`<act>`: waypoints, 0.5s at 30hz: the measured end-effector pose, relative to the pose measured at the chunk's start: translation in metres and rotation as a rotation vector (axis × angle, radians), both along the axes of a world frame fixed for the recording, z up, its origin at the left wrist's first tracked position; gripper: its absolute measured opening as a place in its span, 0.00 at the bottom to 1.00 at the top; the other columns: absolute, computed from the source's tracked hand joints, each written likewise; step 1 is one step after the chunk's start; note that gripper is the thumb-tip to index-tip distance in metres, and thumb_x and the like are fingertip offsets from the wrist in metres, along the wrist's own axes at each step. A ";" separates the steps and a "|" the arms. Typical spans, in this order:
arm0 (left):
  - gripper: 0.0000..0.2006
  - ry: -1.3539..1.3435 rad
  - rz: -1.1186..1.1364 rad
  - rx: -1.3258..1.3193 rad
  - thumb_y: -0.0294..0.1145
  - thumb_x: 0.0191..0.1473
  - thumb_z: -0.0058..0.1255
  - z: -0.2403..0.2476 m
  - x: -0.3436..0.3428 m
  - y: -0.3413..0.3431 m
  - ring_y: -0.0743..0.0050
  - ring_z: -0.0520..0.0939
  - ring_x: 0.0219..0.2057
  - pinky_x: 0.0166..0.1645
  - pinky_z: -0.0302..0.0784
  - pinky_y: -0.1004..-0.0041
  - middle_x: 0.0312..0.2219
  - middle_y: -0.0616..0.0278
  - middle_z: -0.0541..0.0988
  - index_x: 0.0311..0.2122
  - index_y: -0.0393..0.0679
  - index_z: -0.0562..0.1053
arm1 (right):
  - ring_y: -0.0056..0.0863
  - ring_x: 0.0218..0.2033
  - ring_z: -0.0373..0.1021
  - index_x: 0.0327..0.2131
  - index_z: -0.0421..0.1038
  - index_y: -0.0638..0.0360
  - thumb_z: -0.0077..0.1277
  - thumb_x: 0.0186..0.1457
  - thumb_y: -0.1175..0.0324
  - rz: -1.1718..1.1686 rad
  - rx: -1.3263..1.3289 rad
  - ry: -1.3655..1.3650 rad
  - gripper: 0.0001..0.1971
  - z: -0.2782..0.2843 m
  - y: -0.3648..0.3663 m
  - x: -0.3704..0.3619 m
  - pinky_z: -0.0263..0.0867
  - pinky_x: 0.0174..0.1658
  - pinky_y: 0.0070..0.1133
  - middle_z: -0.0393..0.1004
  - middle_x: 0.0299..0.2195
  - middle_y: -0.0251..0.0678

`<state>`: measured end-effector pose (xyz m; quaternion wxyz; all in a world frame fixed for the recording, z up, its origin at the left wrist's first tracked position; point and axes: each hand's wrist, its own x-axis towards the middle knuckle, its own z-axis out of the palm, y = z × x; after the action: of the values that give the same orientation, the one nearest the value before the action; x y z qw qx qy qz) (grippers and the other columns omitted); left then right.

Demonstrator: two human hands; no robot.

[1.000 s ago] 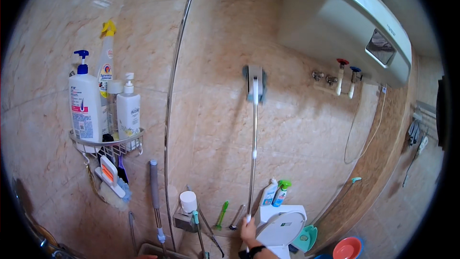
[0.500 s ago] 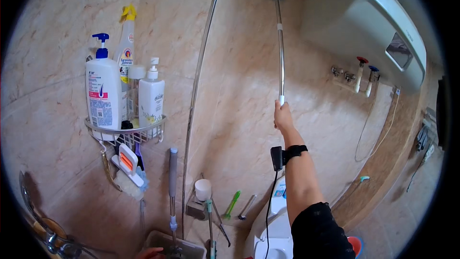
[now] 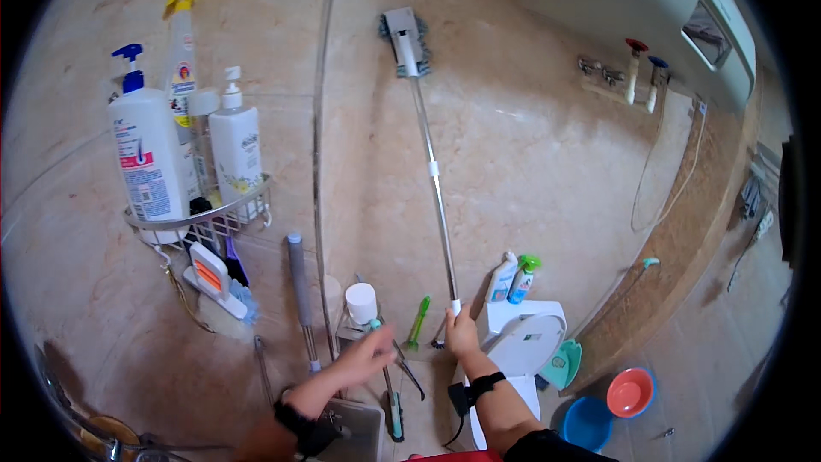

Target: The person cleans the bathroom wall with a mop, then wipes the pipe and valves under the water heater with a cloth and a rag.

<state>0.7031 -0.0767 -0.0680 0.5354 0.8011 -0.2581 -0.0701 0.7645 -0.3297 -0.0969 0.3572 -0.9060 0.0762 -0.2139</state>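
Observation:
My right hand [image 3: 462, 331] grips the lower end of a long flat mop [image 3: 440, 218] by its metal pole. The mop's grey fringed head lies against the marble-patterned wall, higher up and to the left of the hand. Left of the pole, my left hand [image 3: 369, 354] holds nothing, its fingers apart and a little blurred. Below that hand a green-and-grey long-handled brush [image 3: 394, 411] leans down to the floor. A white paper roll [image 3: 361, 302] sits just above the left hand. Black straps with small devices circle both wrists.
A wire corner shelf [image 3: 205, 216] holds several bottles at left. The toilet [image 3: 528, 338], with two cleaner bottles [image 3: 513, 278] on its tank, stands right of my hand. Blue [image 3: 587, 423] and red [image 3: 631, 393] basins lie beyond. A water heater [image 3: 633, 8] and valves [image 3: 633, 73] hang upper right.
My right hand has come down and left with the mop, and the mop head has slid down the wall to the left. My left hand has risen from the lower edge toward the pole.

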 end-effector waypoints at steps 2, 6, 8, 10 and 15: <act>0.32 -0.261 0.145 0.045 0.41 0.55 0.47 0.019 0.047 -0.036 0.55 0.69 0.51 0.54 0.64 0.65 0.50 0.44 0.67 0.59 0.36 0.51 | 0.60 0.32 0.68 0.37 0.57 0.64 0.40 0.58 0.55 0.033 0.014 0.026 0.18 0.009 -0.001 -0.018 0.62 0.34 0.46 0.70 0.27 0.63; 0.36 -0.503 0.435 -0.038 0.47 0.55 0.43 0.095 0.135 -0.096 0.45 0.70 0.49 0.53 0.65 0.61 0.46 0.39 0.69 0.60 0.32 0.46 | 0.60 0.29 0.68 0.37 0.57 0.64 0.40 0.58 0.56 0.068 0.000 0.047 0.18 0.037 -0.002 -0.033 0.62 0.33 0.46 0.70 0.24 0.61; 0.35 -0.450 0.460 -0.068 0.46 0.56 0.42 0.152 0.161 -0.125 0.45 0.75 0.43 0.46 0.70 0.61 0.37 0.41 0.74 0.59 0.31 0.45 | 0.60 0.29 0.67 0.36 0.57 0.64 0.41 0.58 0.56 0.049 -0.036 0.054 0.18 0.050 -0.016 -0.040 0.62 0.32 0.46 0.70 0.24 0.61; 0.31 -0.314 0.447 -0.066 0.42 0.56 0.41 0.193 0.174 -0.149 0.46 0.78 0.36 0.39 0.73 0.59 0.30 0.42 0.76 0.56 0.31 0.46 | 0.58 0.27 0.69 0.39 0.58 0.62 0.41 0.57 0.55 0.024 -0.078 0.017 0.18 0.053 -0.033 -0.041 0.64 0.31 0.46 0.71 0.24 0.58; 0.21 -0.453 0.626 -0.067 0.34 0.54 0.40 0.203 0.207 -0.219 0.41 0.78 0.26 0.30 0.73 0.55 0.22 0.39 0.74 0.47 0.36 0.48 | 0.56 0.26 0.70 0.36 0.60 0.61 0.44 0.56 0.55 -0.062 -0.136 0.006 0.17 0.087 -0.100 -0.039 0.64 0.30 0.45 0.71 0.22 0.56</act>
<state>0.9104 -0.2957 0.1347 0.4862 0.8183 -0.1152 0.2841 0.7251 -0.4297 -0.0100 0.2878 -0.9260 0.0908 -0.2266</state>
